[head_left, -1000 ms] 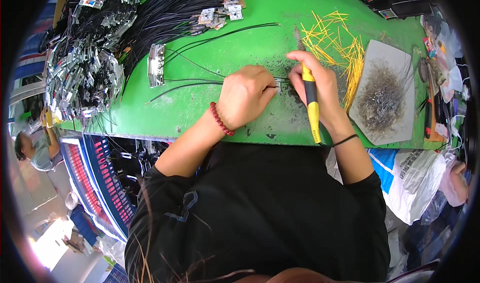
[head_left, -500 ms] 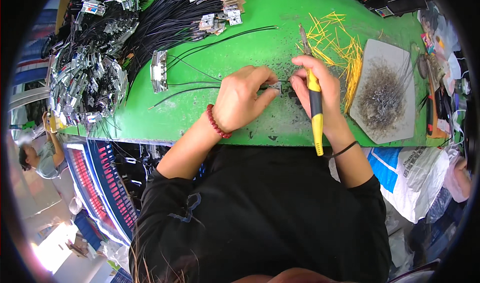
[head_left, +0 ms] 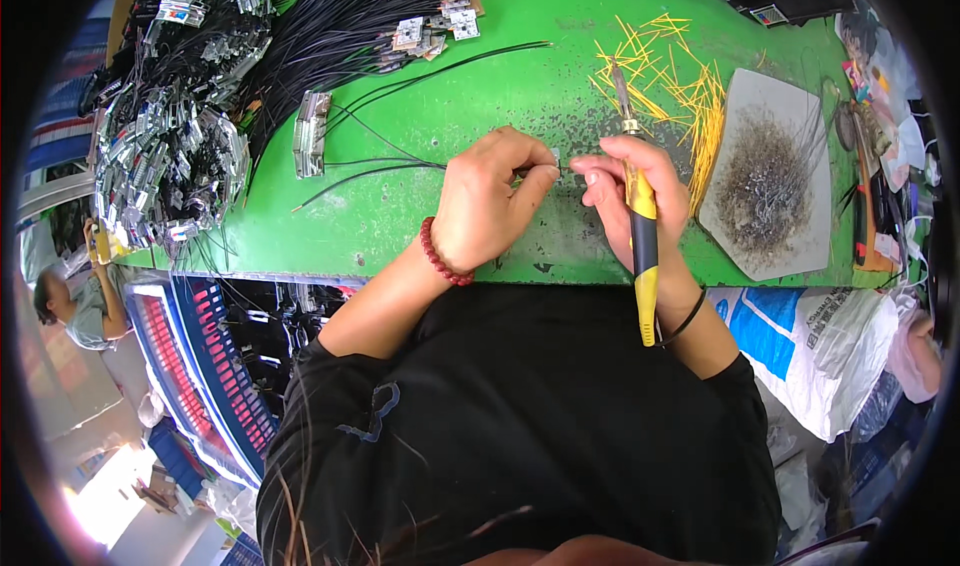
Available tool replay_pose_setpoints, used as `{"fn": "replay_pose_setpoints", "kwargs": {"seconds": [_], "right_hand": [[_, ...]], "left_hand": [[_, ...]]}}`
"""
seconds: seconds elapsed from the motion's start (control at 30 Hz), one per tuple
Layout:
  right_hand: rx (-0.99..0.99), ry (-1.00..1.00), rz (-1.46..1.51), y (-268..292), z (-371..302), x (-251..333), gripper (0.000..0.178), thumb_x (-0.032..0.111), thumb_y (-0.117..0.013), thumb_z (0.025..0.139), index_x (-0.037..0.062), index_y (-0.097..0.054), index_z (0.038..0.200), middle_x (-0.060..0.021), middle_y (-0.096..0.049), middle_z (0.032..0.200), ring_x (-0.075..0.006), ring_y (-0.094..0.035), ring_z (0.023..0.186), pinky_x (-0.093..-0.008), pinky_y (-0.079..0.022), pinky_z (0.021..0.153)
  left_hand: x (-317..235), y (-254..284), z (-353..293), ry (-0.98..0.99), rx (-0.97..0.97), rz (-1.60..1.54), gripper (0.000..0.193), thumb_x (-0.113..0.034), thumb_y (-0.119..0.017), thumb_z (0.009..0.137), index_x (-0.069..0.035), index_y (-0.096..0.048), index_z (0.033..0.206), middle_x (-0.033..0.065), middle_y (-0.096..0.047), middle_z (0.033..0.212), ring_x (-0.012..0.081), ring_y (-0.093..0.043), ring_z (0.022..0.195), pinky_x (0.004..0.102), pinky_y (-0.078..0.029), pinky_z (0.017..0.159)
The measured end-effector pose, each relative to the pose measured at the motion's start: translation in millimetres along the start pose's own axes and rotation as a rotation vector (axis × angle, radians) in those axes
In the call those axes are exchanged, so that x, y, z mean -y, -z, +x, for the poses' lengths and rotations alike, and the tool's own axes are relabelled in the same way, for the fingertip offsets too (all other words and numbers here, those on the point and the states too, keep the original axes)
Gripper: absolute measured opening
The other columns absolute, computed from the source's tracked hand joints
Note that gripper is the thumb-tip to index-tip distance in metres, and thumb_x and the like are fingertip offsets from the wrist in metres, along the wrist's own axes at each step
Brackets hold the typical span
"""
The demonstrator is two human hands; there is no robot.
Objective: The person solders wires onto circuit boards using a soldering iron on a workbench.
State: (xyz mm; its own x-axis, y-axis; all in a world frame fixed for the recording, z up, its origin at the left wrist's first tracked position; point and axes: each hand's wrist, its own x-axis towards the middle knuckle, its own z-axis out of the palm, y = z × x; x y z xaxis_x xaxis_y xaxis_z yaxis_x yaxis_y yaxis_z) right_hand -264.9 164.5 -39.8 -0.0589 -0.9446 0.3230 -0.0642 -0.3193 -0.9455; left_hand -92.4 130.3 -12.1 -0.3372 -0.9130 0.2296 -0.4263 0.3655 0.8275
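Two hands (head_left: 492, 196) (head_left: 668, 191) — left knuckles-up, right around a soldering iron (head_left: 644, 238).

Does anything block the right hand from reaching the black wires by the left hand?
Yes, the left hand itself: it lies between the right hand, which holds a yellow-and-black tool, and the black wires. Between the hands is a narrow gap over the green table.

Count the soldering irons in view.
1: a yellow-and-black soldering iron, held in the right hand, tip pointing away from the wearer. Others may be hidden in the clutter at far right.
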Motion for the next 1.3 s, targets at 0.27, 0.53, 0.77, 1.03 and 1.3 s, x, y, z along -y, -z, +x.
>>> {"fn": "replay_pose_setpoints", "kwargs": {"seconds": [0.27,0.53,0.77,1.03,1.3], "right_hand": [[-0.025,-0.064,-0.022,-2.4,5.7,1.9,0.024,0.000,-0.060,0.088,0.0024,-0.057,0.111,-0.0093,-0.067,0.085,-0.0117,-0.065,0.071,-0.0223,-0.051,0.058],[0.012,-0.128,-0.063,32.7,-0.3,-1.7,0.043,0.033,-0.052,0.095,-0.0002,-0.058,0.121,-0.0042,-0.065,0.082,-0.0061,-0.050,0.063,-0.0214,-0.041,0.056],[-0.132,-0.230,0.082,38.2,-11.9,-9.6,0.014,0.003,-0.059,0.081,-0.0008,-0.058,0.094,0.0012,-0.054,0.073,-0.0027,-0.043,0.060,-0.0202,-0.031,0.052],[-0.100,-0.248,0.103,38.4,-13.5,-10.5,0.015,0.001,-0.065,0.077,0.0034,-0.052,0.085,0.0025,-0.051,0.071,-0.0021,-0.045,0.060,-0.0186,-0.035,0.053],[-0.052,-0.238,0.108,35.7,-12.5,-10.3,0.015,0.002,-0.066,0.078,0.0036,-0.052,0.084,0.0031,-0.051,0.070,-0.0007,-0.044,0.058,-0.0180,-0.034,0.051]], "left_hand": [[3.5,-3.7,-2.9,0.038,0.001,-0.012,0.007,-0.004,-0.068,0.076,-0.003,-0.062,0.078,0.0105,-0.061,0.076,0.0284,-0.060,0.070,0.0361,-0.048,0.061],[18.7,-13.5,3.7,-0.136,-0.015,0.266,0.008,-0.002,-0.064,0.073,-0.003,-0.056,0.075,0.0116,-0.059,0.077,0.0322,-0.058,0.072,0.0382,-0.048,0.064],[24.4,-16.7,4.6,-0.114,0.022,0.295,0.007,-0.002,-0.063,0.073,-0.003,-0.057,0.073,0.0116,-0.060,0.078,0.0323,-0.059,0.072,0.0400,-0.048,0.063],[22.1,-17.6,9.0,-0.111,0.040,0.306,0.006,-0.002,-0.063,0.074,-0.003,-0.057,0.072,0.0119,-0.058,0.076,0.0321,-0.058,0.072,0.0398,-0.048,0.063],[21.3,-17.0,8.8,-0.099,0.055,0.310,0.006,-0.003,-0.063,0.074,-0.003,-0.057,0.073,0.0118,-0.058,0.077,0.0321,-0.058,0.072,0.0400,-0.048,0.063]]}}
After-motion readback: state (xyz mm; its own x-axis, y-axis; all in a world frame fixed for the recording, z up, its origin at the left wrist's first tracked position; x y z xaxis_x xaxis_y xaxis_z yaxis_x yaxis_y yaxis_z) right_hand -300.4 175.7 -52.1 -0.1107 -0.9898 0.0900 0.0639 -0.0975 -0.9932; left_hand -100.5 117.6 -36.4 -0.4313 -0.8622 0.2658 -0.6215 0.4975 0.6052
